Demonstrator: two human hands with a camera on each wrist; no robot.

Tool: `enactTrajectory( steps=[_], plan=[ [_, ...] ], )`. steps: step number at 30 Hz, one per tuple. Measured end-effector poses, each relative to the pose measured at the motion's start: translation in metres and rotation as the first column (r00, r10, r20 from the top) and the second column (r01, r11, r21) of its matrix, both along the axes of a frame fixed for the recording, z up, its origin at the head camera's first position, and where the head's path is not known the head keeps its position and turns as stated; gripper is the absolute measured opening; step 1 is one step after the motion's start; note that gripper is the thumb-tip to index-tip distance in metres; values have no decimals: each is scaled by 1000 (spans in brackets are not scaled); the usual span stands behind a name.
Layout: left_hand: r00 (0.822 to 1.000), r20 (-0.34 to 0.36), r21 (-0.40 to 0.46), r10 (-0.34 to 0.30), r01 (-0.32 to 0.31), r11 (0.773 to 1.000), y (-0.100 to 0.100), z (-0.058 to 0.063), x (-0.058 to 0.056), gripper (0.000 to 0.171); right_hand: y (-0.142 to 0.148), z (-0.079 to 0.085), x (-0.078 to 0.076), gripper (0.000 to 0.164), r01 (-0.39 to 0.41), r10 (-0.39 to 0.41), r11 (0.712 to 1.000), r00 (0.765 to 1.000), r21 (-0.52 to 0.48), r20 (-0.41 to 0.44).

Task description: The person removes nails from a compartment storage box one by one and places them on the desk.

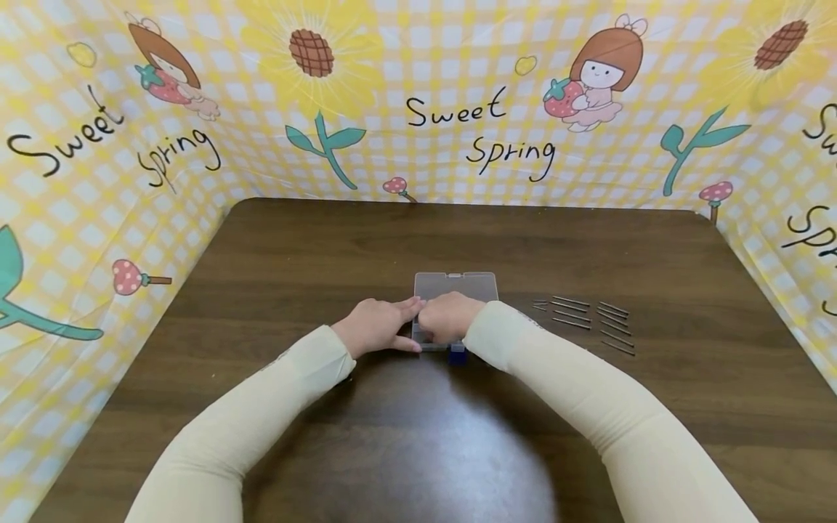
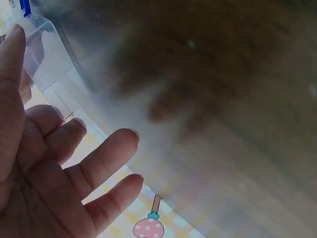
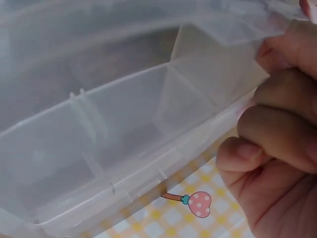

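A clear plastic compartment box (image 1: 428, 347) with a blue latch (image 1: 457, 357) stands on the table, its lid (image 1: 454, 282) raised at the far side. My left hand (image 1: 375, 327) is at the box's left side, fingers and thumb spread against it; the left wrist view shows these fingers loosely bent with nothing gripped. My right hand (image 1: 447, 317) reaches over the box with curled fingers (image 3: 277, 131), close to a wall of the box (image 3: 124, 114) in the right wrist view. Its thumb and index tips are mostly hidden, so whether it pinches something is unclear.
Right of the box, several thin metal nails (image 1: 571, 312) lie in a group, with a second group of nails (image 1: 616, 328) farther right. A few tiny pieces (image 1: 540, 304) lie beside them. A yellow checked cloth (image 1: 392, 131) walls the brown table (image 1: 340, 247).
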State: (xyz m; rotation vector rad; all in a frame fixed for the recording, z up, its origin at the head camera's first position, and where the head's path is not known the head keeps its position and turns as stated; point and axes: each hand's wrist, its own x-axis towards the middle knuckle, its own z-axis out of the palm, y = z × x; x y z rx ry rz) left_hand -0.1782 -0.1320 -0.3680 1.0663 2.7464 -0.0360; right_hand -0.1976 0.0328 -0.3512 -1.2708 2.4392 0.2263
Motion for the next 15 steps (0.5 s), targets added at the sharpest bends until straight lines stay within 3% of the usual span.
enactTrajectory(
  steps=[4,15],
  plan=[
    [1000,16,-8,16,-16,1000,-1,-1,1,83,-1,1,-1,24,5,-5,1000,999,-7,36],
    [999,-51,-65,4,-8,998,0,3,1,81,0,8,-9,26,12,-7,999,988,-31,153]
  ],
)
